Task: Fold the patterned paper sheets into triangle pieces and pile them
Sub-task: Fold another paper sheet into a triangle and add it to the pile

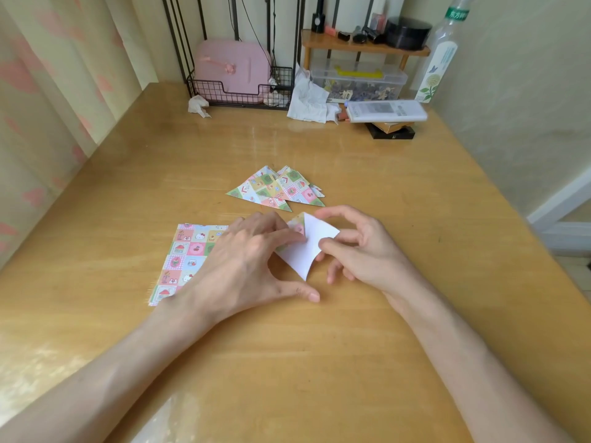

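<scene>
Left hand [243, 260] spreads, fingers [278, 223] pressing the half-folded sheet [308, 251] on the bench [319, 362]; right hand [361, 251] curls, pinching its right corner. Left hand hides part of the flat sheets [182, 257]; triangle pile [275, 188] lies beyond

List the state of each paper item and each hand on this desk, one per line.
half-folded sheet, white side up, held by both hands
folded triangles, piled loosely, overlapping
unfolded sheets, stacked flat, pattern up
left hand, presses the sheet
right hand, pinches the sheet

Head-worn wide view, forward and down, close above desk [319, 362]
</scene>
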